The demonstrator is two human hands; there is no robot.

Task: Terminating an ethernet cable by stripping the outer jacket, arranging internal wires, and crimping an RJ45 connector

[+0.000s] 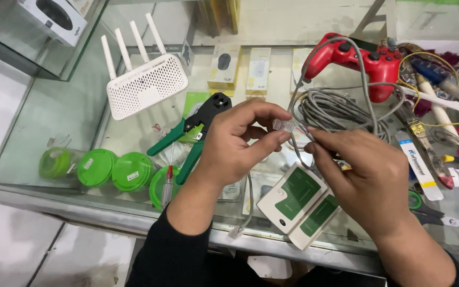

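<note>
The left hand [235,141] pinches the clear plug [285,126] while the right hand [367,175] fingers squeeze the grey cable [341,109], best pushed in straight.

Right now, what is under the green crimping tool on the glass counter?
The crimping tool lies on the glass counter top. Through the glass below show green round spools and a green packet. The left hand covers whatever lies beneath its right side.
</note>
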